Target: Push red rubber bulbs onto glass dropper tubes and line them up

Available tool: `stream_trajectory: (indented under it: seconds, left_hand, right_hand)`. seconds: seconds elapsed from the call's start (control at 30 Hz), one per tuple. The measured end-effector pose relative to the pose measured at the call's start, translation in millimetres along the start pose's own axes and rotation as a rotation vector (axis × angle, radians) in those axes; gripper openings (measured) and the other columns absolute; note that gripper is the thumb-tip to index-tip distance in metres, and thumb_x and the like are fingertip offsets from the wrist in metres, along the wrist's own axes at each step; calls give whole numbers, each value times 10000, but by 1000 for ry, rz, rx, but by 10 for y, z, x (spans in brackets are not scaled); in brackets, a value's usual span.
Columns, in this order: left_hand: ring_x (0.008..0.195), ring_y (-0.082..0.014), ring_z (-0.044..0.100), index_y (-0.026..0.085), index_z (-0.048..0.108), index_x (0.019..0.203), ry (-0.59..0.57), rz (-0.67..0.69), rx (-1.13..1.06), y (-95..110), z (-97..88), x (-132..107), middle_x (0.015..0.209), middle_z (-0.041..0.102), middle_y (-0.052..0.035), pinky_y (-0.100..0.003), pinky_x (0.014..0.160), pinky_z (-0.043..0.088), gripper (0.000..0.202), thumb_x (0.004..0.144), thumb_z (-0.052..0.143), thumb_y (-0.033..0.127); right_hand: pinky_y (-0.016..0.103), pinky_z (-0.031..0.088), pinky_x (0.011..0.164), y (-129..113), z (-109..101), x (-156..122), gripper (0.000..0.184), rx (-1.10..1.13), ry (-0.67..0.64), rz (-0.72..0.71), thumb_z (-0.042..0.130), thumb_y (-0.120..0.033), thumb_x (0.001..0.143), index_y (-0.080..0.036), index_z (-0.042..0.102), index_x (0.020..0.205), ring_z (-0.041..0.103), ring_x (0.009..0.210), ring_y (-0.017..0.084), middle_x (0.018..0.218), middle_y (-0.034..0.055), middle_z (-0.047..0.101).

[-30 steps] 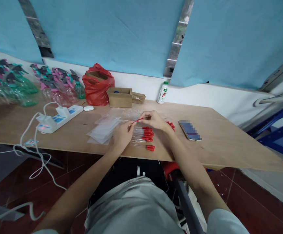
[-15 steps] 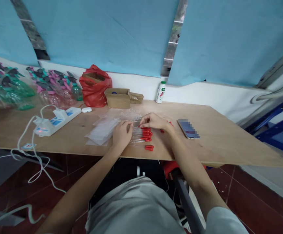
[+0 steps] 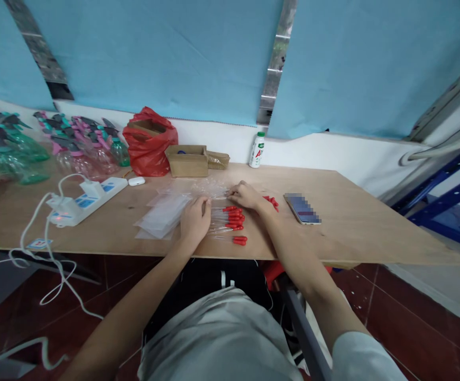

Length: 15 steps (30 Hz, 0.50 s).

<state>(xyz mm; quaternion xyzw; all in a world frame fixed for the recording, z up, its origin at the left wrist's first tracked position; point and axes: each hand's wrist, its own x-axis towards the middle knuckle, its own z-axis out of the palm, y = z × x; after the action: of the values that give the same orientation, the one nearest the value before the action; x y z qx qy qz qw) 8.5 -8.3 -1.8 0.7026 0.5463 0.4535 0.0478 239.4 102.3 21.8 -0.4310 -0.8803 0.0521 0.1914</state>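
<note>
Several clear droppers with red bulbs (image 3: 232, 217) lie in a row on the wooden table (image 3: 352, 222) in front of me. My left hand (image 3: 194, 218) rests just left of them, fingers curled and pinched at the glass tips. My right hand (image 3: 245, 194) lies at the far end of the row, fingers bent down onto a clear plastic bag (image 3: 210, 188). A stack of flat clear bags (image 3: 162, 214) sits left of my left hand. A few loose red bulbs (image 3: 272, 201) lie by my right wrist.
A phone (image 3: 302, 208) lies to the right. A white power strip (image 3: 81, 196) with trailing cables and an earbud case (image 3: 136, 181) sit left. A cardboard box (image 3: 186, 160), red bag (image 3: 148, 142), small bottle (image 3: 256, 150) and spray bottles (image 3: 55, 143) line the wall.
Both hands have come down from holding a dropper up between them to the table. The right hand has moved to the far end of the row.
</note>
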Motion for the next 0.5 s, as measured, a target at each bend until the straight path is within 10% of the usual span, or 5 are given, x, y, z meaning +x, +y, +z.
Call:
stream_trajectory:
  seconds: [0.23, 0.5]
  left_hand:
    - [1075, -295, 694, 226, 709, 1103, 8, 4, -14, 1, -7, 7, 1127, 774, -96, -434, 968, 526, 250, 1078, 482, 328]
    - [1298, -301, 579, 240, 693, 1180, 93, 137, 12, 62, -38, 10, 1297, 655, -116, -469, 1162, 444, 196, 1023, 576, 235]
  right_hand:
    - [389, 448, 972, -41, 30, 48, 127, -112, -15, 65, 701, -160, 919, -164, 818, 969, 615, 1121, 307, 1013, 147, 790]
    - [273, 479, 746, -269, -144, -53, 166, 547, 137, -35, 706, -282, 881, -139, 751, 951, 633, 759, 158, 831, 25, 730]
